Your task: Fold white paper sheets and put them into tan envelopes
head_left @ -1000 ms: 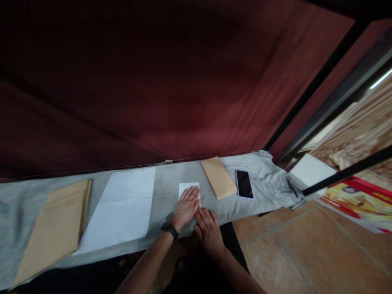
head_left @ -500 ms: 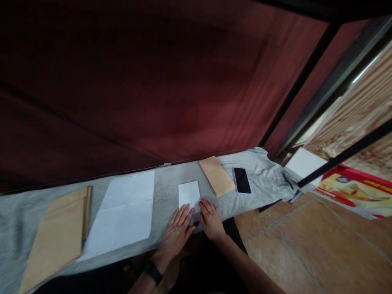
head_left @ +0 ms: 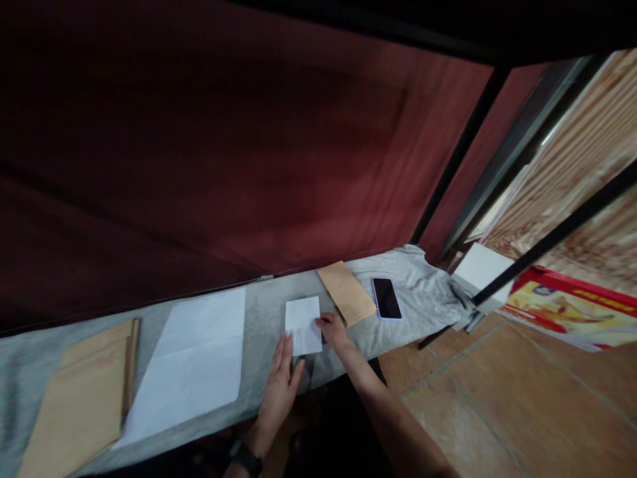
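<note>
A small white folded paper (head_left: 303, 320) lies on the grey cloth in front of me. My left hand (head_left: 281, 378) rests at its lower left corner, fingers stretched out and thumb apart. At the paper's right edge, my right hand (head_left: 333, 330) pinches it between thumb and fingers. Just beyond that hand lies a small stack of brown envelopes (head_left: 347, 292). To the left of my hands is a large white sheet (head_left: 196, 362) with a crease across it.
Large brown envelopes (head_left: 79, 398) lie at the far left of the cloth-covered bench (head_left: 266, 302). A phone (head_left: 387, 298) sits to the right. Behind the bench rises a dark red panel (head_left: 249, 166). A red and yellow box (head_left: 567, 309) stands on the tiled floor (head_left: 478, 392).
My left hand has slid off the paper's middle to its lower left corner. My right hand has moved up along the right edge, and more of the paper shows. The view has shifted slightly.
</note>
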Tool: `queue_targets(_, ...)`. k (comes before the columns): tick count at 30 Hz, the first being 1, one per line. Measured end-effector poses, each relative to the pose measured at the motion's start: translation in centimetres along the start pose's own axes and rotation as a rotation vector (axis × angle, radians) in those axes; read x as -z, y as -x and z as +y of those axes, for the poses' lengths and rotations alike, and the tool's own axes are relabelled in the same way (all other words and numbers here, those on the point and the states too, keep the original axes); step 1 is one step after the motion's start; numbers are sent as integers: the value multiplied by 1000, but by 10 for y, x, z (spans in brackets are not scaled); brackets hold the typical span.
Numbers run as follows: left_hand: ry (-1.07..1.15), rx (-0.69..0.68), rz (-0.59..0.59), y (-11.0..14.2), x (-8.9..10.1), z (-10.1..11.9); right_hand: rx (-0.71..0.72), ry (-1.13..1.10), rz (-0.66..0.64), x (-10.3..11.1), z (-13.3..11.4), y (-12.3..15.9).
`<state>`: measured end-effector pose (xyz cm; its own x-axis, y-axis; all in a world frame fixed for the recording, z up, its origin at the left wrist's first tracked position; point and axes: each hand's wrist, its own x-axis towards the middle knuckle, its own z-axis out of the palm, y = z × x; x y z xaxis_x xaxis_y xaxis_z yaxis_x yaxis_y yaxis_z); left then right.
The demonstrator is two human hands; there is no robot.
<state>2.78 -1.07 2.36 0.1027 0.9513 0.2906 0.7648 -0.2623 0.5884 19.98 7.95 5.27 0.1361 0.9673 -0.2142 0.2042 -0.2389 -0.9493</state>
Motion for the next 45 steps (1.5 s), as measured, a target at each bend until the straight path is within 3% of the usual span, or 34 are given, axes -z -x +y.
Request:
queue_targets(2, 229, 259, 60, -9, -1, 3, -52, -117, -28, 3, 2, 10)
queue_targets(5, 540, 544, 35, -23, 0, 7, -108, -252, -52, 9, 6, 27)
queue_targets(9, 632, 640, -45, -36, 5, 9, -142, -336, -59, 17, 8, 35)
queue_targets(12, 485, 579, -87, -43, 12, 6, -149, -333, -40, 22, 9, 27)
queue_targets(15, 347, 500, -38, -54, 19, 0, -151, -272, -12, 24, 13, 15)
queue_targets(21, 304, 538, 10, -76, 18, -13, -96, -60, 16, 32, 27, 24)
queue_targets(23, 263, 502, -4, -80, 15, -16, 21, 120, 94, 34, 30, 33)
queue_targets(26, 192, 436, -51, -84, 12, -20, 372, 565, 178, 29, 31, 41)
queue_targets(29, 129, 395, -33, -86, 10, -21, 687, 843, 55, 16, 31, 41)
queue_targets(31, 68, 364, -4, -86, 10, -20, 774, 940, 3, 8, 36, 38)
queue_targets(37, -224, 186, 76, -67, 2, -4, 763, 1036, 20, -1, 56, 35)
queue_targets(41, -356, -30, -41, -39, -11, 6, 752, 1017, 8, 2, 58, 33)
queue_targets(45, -455, -58, -87, -21, -15, 4, 760, 964, -9, -5, 45, 28)
